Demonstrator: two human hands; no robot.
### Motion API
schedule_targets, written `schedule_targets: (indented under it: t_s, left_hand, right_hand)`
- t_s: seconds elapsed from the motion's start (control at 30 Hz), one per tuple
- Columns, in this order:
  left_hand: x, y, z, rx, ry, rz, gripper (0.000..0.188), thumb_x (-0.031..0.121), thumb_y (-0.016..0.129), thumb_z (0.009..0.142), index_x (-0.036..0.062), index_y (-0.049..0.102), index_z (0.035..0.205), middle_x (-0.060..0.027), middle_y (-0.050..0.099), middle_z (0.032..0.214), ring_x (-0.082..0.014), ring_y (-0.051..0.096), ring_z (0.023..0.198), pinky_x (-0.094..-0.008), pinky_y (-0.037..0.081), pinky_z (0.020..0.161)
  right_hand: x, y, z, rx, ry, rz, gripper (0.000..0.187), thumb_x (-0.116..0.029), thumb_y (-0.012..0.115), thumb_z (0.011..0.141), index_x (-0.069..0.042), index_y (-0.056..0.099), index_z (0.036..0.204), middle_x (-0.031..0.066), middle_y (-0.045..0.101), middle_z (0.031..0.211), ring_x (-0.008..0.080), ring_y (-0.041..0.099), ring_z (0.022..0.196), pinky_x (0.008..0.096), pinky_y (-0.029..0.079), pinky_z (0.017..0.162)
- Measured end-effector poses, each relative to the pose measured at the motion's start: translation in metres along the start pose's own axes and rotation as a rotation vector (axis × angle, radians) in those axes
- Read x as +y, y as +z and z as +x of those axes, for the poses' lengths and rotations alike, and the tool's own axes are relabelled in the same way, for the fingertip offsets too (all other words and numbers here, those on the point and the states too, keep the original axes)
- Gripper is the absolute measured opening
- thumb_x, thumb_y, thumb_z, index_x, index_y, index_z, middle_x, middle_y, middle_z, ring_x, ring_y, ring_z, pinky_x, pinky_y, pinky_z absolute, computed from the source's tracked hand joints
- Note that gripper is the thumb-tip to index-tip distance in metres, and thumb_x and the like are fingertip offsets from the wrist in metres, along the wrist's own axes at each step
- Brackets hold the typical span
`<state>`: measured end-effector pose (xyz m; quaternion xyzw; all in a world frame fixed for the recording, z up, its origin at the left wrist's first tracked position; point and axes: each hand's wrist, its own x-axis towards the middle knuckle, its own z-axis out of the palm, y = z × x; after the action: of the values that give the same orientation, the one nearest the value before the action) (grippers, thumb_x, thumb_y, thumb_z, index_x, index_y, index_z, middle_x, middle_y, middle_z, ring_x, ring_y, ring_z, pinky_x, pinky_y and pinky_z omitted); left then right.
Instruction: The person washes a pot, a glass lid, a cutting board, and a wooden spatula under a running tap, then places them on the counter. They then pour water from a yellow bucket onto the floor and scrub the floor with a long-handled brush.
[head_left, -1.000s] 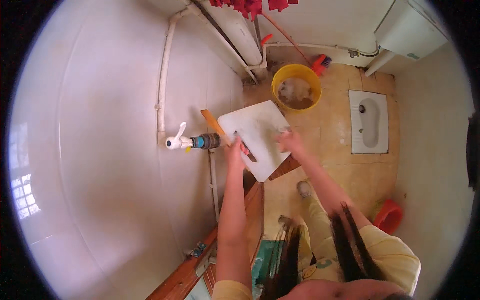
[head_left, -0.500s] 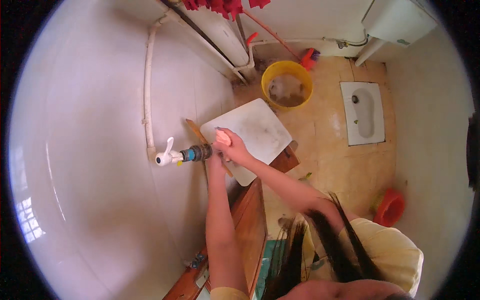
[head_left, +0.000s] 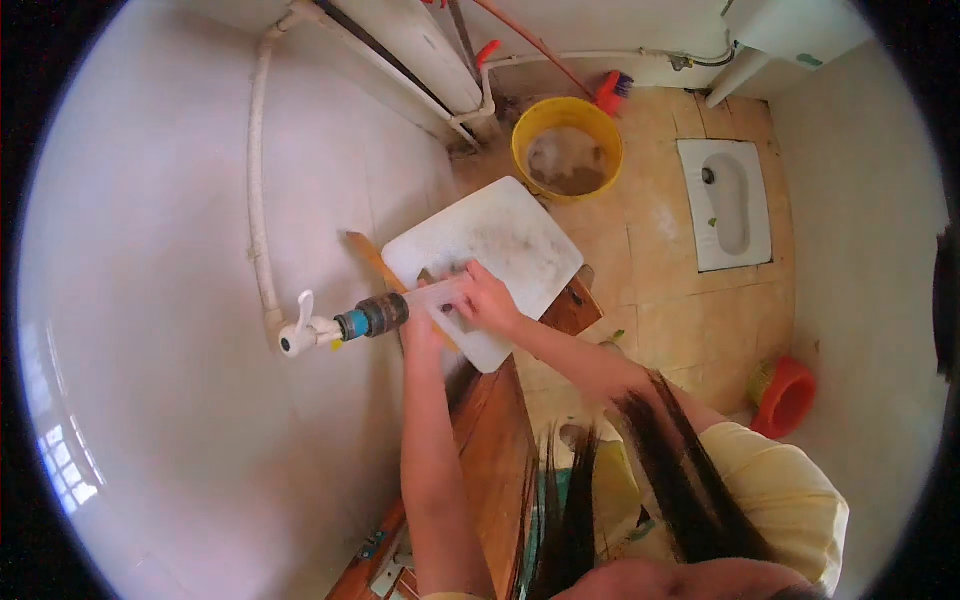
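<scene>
A white-handled tap (head_left: 303,335) with a dark and blue nozzle (head_left: 378,315) sticks out from the left wall. A pale, see-through stream of water (head_left: 432,297) runs from it toward my hands. My right hand (head_left: 488,300) is just past the nozzle, its fingers curled in at the stream's far end; whatever they hold, if anything, is hidden. Close to the nozzle and partly behind the water is my left hand (head_left: 424,318), its fingers mostly covered. Beneath both hands lies a white board (head_left: 500,235) with grey smudges, tilted across a wooden piece.
A yellow bucket (head_left: 567,112) with cloudy contents stands on the tiled floor beyond the board. A squat toilet (head_left: 690,215) is set in the floor at right. Near the right wall sits a red basin (head_left: 790,400). Wooden furniture (head_left: 490,440) runs along the left wall.
My right hand has moved slightly right, away from the nozzle. The stream between nozzle and hand now shows plainly. The pinkish lump seen at the right hand earlier no longer shows.
</scene>
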<state>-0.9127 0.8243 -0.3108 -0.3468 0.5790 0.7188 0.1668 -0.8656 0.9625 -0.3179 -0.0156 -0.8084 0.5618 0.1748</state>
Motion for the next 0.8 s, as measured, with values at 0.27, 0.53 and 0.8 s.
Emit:
schedule_targets:
  t_s: [0.27,0.53,0.8]
  left_hand:
    - [-0.041,-0.036,0.003,-0.058,-0.133,-0.094,0.017,0.022,0.047,0.085,0.0083,0.045,0.077,-0.0049,0.043,0.064,-0.0179,0.045,0.06,-0.0333,0.043,0.058]
    - [-0.008,0.025,-0.026,-0.095,0.011,0.002,0.02,0.029,0.049,0.085,0.0096,0.049,0.089,-0.003,0.048,0.073,-0.0159,0.049,0.068,-0.0324,0.045,0.063]
    - [-0.013,0.032,-0.034,-0.284,0.021,-0.153,0.027,0.031,0.042,0.089,0.011,0.048,0.105,-0.0022,0.052,0.095,-0.0137,0.053,0.088,-0.0284,0.046,0.07]
  right_hand:
    - [0.195,-0.052,-0.05,-0.029,0.435,-0.694,0.012,-0.014,0.05,0.076,-0.009,0.054,0.086,0.013,0.056,0.083,0.0325,0.055,0.076,0.0433,0.048,0.062]
    - [0.049,-0.014,0.027,0.172,0.132,0.236,0.018,-0.015,0.056,0.078,0.0,0.057,0.087,0.016,0.056,0.08,0.0288,0.056,0.072,0.0349,0.045,0.064]
    - [-0.045,0.02,0.038,0.109,0.188,0.608,0.014,-0.008,0.055,0.073,0.0,0.058,0.084,0.0118,0.057,0.076,0.0264,0.056,0.068,0.0319,0.046,0.062]
